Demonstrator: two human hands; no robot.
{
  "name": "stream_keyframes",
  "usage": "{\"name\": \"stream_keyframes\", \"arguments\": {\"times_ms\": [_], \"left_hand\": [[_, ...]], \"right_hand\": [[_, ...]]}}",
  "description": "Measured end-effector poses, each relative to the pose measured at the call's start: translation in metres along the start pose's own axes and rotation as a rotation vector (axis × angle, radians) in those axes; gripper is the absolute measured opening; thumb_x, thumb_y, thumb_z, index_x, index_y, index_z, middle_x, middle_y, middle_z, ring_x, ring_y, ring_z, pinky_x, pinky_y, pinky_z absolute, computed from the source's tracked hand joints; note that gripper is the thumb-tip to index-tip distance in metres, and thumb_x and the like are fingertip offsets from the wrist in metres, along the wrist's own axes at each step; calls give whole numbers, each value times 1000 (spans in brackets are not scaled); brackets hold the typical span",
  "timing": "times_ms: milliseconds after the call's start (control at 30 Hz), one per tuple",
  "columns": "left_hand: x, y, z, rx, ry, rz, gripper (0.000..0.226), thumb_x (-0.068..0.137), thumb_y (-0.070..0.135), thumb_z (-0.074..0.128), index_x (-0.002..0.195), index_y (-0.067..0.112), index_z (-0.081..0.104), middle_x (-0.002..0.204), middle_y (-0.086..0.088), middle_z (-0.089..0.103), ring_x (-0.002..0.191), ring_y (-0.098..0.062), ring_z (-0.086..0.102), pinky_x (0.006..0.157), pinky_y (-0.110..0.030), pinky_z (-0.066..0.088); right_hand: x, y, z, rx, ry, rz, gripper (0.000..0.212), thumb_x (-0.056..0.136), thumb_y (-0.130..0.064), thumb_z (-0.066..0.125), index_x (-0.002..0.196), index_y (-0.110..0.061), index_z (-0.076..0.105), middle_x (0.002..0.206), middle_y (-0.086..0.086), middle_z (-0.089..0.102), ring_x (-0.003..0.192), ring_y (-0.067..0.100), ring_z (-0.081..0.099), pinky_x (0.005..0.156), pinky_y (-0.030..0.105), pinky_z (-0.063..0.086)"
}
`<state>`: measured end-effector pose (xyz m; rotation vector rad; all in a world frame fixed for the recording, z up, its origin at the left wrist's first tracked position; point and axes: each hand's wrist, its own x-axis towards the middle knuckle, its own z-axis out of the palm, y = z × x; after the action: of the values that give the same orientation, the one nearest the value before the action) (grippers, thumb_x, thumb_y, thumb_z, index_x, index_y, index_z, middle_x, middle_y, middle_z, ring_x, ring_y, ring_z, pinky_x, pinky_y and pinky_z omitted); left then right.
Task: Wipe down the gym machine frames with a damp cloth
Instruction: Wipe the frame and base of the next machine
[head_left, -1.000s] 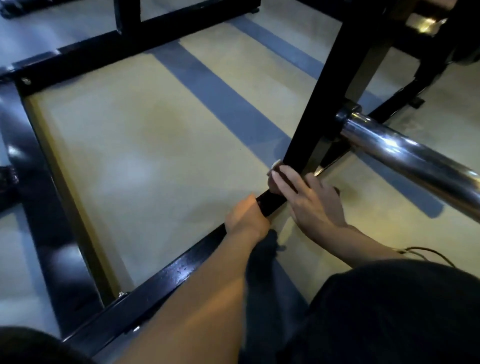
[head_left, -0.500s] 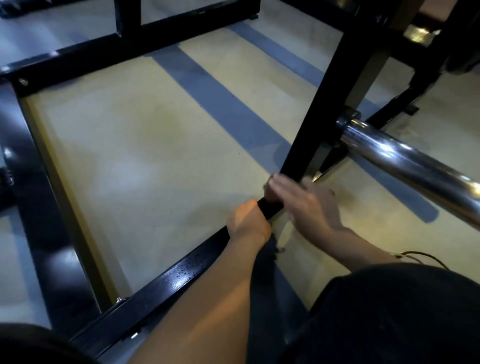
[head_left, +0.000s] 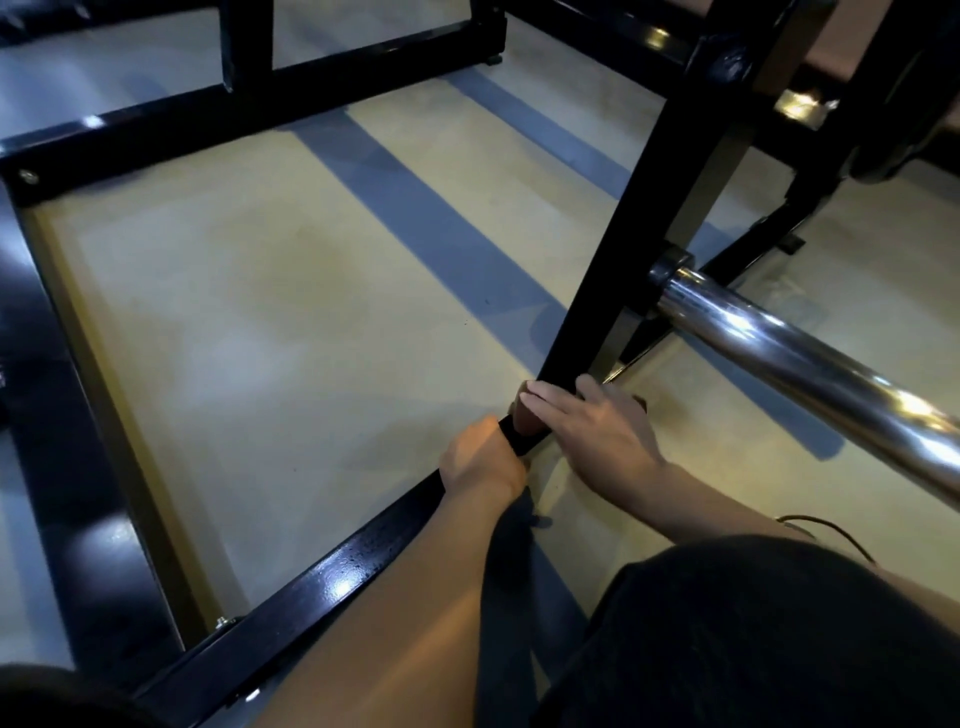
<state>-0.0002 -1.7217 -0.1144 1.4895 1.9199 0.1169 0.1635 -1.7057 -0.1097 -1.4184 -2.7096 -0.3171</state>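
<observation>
The black gym machine frame (head_left: 332, 577) lies low on the floor, and an upright post (head_left: 639, 223) rises from its near bar. My left hand (head_left: 483, 462) grips that near bar just left of the post's foot. My right hand (head_left: 597, 426) lies across the joint at the foot of the post, fingers pointing left. Under its fingertips a small brownish wad, apparently the cloth (head_left: 523, 423), is pinched against the bar and mostly hidden.
A chrome bar (head_left: 810, 364) juts out of the upright toward the lower right, just above my right forearm. Further frame bars run along the left (head_left: 52, 415) and the back (head_left: 260, 109). Beige floor with blue stripes fills the inside of the frame. A thin cable (head_left: 831, 530) lies by my knee.
My right hand has slid a little down from the post's foot onto the near bar, closer to my left hand. The left hand keeps its grip in the same place.
</observation>
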Motion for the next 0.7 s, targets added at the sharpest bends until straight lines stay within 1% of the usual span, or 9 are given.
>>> {"name": "stream_keyframes", "arguments": {"times_ms": [67,133,200,267,400,500,600,667,700], "left_hand": [[1,2,0,-18,-20,-33,23,88,31,67,107,22,61,109,-5,68,104,-31,66,81,-35,52],[2,8,2,-19,-26,-70,33,89,38,66,116,21,58,118,-6,65,116,-31,62,96,-37,48],[1,14,4,12,-33,-106,48,92,48,63,127,18,51,130,-7,58,126,-30,53,106,-39,38],[0,16,7,30,-32,-120,49,92,48,63,129,19,50,133,-7,57,129,-30,51,108,-40,34],[0,13,0,-33,-71,-91,27,86,35,66,109,22,60,115,-5,66,115,-30,60,101,-40,38],[0,15,-10,-85,-132,-116,24,87,38,66,102,22,56,122,-5,65,118,-30,59,98,-37,39],[1,27,-15,-183,-144,-172,65,85,54,69,135,20,45,140,-6,54,133,-32,48,112,-41,35],[1,40,-21,-215,-110,-114,84,81,58,70,148,22,35,149,-6,48,140,-33,41,117,-47,29],[0,47,-24,-231,-95,-67,90,80,57,71,153,25,29,154,-5,44,143,-32,39,119,-49,28]], "right_hand": [[17,12,-38,7,105,69,68,68,-9,86,132,-22,68,137,-4,67,86,29,62,65,37,51],[34,31,-78,-7,259,140,56,80,-18,81,134,-21,67,138,-5,67,86,31,60,66,38,49],[45,44,-91,-77,322,223,53,89,-24,74,140,-21,62,143,-5,63,89,32,58,71,40,47],[42,32,-78,-128,296,226,53,88,-23,74,140,-22,62,144,-6,62,87,30,58,68,38,42],[18,11,-35,-180,79,-14,66,63,-19,93,127,-22,73,131,-5,70,85,25,62,60,34,44],[31,26,-67,-185,156,17,59,69,-17,87,127,-22,72,130,-6,70,87,25,55,61,32,38],[52,50,-111,-169,315,224,53,88,-19,75,140,-22,62,140,-7,63,92,29,50,69,37,44],[57,51,-123,-134,366,347,53,93,-24,71,144,-25,58,144,-10,59,97,29,49,73,40,46],[55,45,-120,-127,353,341,55,91,-23,73,143,-26,58,145,-11,58,97,28,48,71,40,46]]}}
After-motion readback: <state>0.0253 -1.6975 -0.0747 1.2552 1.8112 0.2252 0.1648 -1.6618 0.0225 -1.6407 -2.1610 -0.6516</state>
